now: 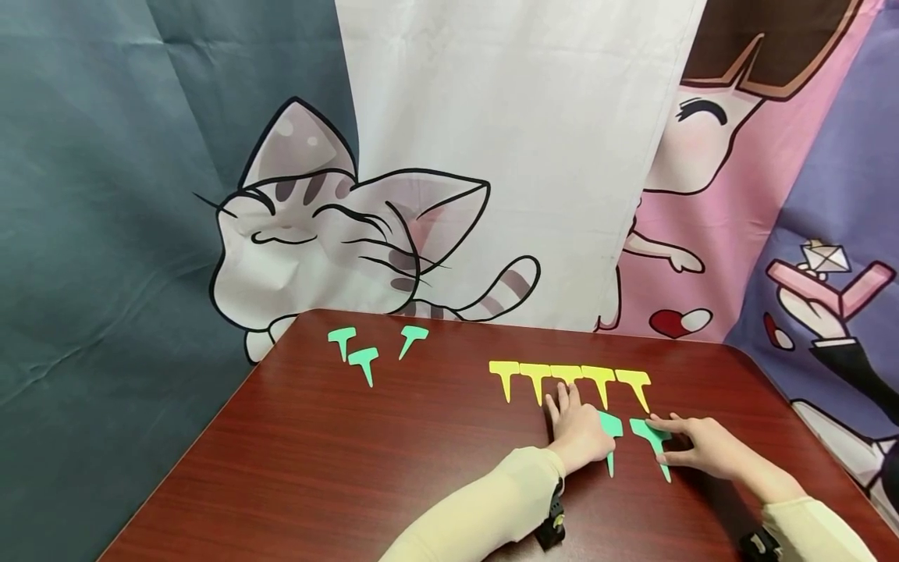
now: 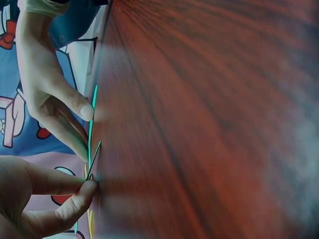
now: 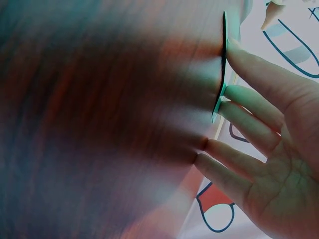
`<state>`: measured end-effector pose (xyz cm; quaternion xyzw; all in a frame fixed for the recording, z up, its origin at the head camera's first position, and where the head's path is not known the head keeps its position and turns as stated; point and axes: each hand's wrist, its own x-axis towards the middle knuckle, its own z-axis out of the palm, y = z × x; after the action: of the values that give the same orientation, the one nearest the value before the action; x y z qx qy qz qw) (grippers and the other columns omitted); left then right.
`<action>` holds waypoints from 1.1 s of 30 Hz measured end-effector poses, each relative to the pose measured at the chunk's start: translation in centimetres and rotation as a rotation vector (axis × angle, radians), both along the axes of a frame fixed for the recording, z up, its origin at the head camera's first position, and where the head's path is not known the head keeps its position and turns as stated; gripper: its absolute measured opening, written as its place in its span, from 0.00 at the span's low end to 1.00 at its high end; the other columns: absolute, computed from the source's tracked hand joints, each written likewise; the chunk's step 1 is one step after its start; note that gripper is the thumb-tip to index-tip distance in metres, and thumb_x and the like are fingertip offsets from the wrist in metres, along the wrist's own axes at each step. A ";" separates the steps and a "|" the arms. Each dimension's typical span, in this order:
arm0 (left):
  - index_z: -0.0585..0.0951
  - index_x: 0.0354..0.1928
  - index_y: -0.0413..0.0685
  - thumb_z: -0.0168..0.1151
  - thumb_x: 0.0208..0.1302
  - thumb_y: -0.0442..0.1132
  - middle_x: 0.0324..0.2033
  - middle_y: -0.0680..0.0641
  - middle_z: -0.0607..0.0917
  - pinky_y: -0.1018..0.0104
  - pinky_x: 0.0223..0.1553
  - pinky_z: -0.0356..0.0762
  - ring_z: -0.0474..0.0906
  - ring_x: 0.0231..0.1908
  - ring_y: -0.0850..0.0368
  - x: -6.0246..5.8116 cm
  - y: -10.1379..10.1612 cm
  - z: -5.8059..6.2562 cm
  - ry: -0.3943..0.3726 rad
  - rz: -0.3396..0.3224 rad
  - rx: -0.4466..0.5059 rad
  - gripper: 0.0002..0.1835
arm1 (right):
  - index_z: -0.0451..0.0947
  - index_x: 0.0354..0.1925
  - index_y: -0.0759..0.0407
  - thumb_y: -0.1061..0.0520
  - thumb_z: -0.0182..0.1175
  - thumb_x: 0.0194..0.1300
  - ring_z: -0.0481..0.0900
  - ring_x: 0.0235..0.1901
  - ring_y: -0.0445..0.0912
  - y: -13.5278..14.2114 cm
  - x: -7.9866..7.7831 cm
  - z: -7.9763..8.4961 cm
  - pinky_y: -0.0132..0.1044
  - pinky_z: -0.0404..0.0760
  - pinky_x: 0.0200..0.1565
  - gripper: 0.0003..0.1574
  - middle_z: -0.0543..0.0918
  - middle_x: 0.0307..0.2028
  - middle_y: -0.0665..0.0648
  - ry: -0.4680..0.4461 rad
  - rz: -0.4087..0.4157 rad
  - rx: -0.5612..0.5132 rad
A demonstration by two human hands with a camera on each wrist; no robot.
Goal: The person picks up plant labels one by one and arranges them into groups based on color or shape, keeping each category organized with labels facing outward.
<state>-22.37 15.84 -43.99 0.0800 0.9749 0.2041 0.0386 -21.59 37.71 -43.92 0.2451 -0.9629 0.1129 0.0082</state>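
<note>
So we've got two bare hands on a reddish-brown desk (image 1: pixel 337 453). Our left hand (image 1: pixel 577 433) has thumb and finger clamped on one green T-shaped tag (image 1: pixel 610 425), which looks tilted in the left wrist view. Its other fingers stretch up to the middle of a row of five yellow tags (image 1: pixel 566 372); honestly, we can't quite tell if they touch it. Our right hand (image 1: pixel 705 446) has its fingers spread apart, thumb and fingertips just resting on a second green tag (image 1: pixel 650 432). Both greens sit near side of the yellow row, just beside each other. Three more green tags (image 1: pixel 364 358) lie well off toward the far left, by the cat-print cloth (image 1: pixel 449 101).
</note>
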 end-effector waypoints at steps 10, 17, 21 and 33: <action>0.78 0.14 0.56 0.69 0.47 0.52 0.70 0.51 0.61 0.47 0.71 0.46 0.46 0.73 0.51 0.2 1.0 0.1 -0.001 0.024 -0.030 0.14 | 0.80 0.54 0.56 0.38 0.69 0.48 0.78 0.52 0.63 0.0 0.1 0.0 0.50 0.80 0.44 0.39 0.83 0.51 0.58 0.010 -0.004 0.002; 0.78 0.14 0.56 0.69 0.47 0.53 0.70 0.51 0.62 0.47 0.71 0.46 0.47 0.73 0.51 0.1 1.4 0.0 0.005 0.030 -0.037 0.15 | 0.80 0.53 0.57 0.38 0.70 0.47 0.78 0.52 0.63 -0.2 0.1 0.1 0.52 0.80 0.45 0.38 0.83 0.51 0.60 0.005 -0.010 0.007; 0.78 0.14 0.56 0.69 0.47 0.52 0.70 0.51 0.62 0.47 0.71 0.46 0.47 0.73 0.51 0.0 1.5 0.0 0.002 0.033 -0.043 0.14 | 0.80 0.53 0.59 0.39 0.70 0.47 0.77 0.53 0.64 -0.2 0.1 0.2 0.53 0.79 0.45 0.38 0.83 0.51 0.60 0.012 -0.010 0.004; 0.79 0.15 0.57 0.67 0.48 0.51 0.69 0.51 0.63 0.48 0.71 0.46 0.47 0.73 0.51 0.1 1.0 0.1 0.002 0.009 -0.052 0.12 | 0.80 0.53 0.58 0.39 0.70 0.47 0.77 0.53 0.64 -0.2 0.1 0.1 0.52 0.79 0.46 0.38 0.83 0.51 0.59 0.010 -0.008 -0.001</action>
<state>-22.28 16.83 -43.89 0.0747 0.9803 0.1785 0.0386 -21.52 37.50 -43.85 0.2418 -0.9637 0.1120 0.0134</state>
